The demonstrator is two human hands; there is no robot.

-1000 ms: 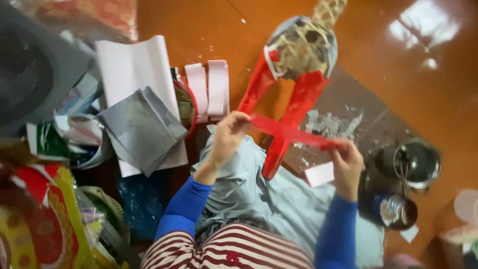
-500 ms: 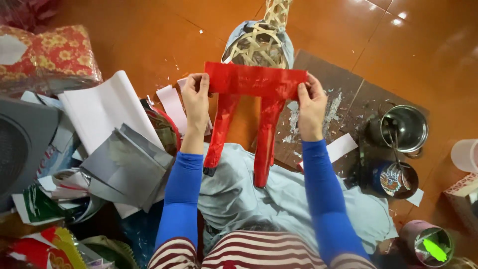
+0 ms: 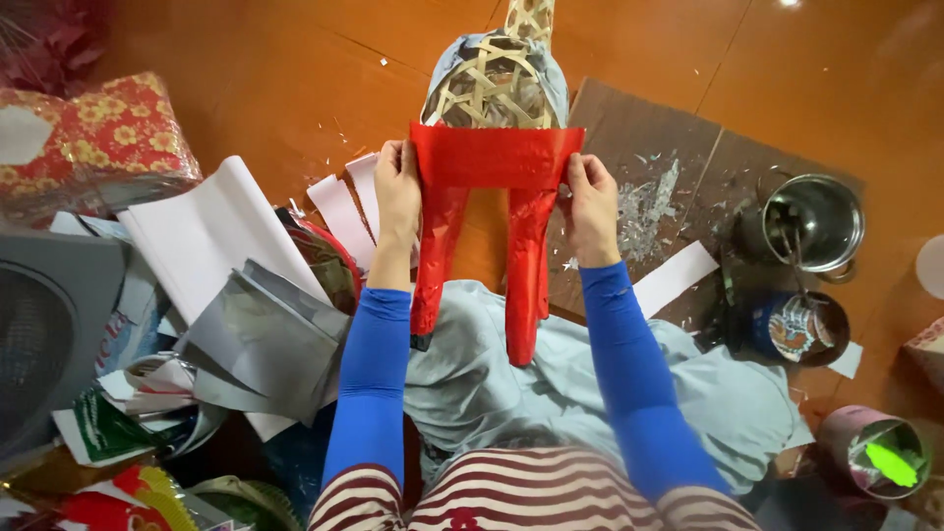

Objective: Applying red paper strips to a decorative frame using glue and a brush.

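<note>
Evidently both hands grip one red paper sheet (image 3: 497, 157) by its short ends, the left hand (image 3: 396, 192) closed on the left edge, the right hand (image 3: 590, 202) closed on the right, so the sheet is stretched flat across a woven bamboo frame (image 3: 492, 88); below it hang two red-covered legs (image 3: 526, 270) over pale blue cloth (image 3: 590, 393); farther left lie white paper sheets (image 3: 211, 236) and grey folded paper (image 3: 265, 334); on the right stand a metal pot (image 3: 816, 221) and a dark board (image 3: 669, 167) scattered with scraps.
</note>
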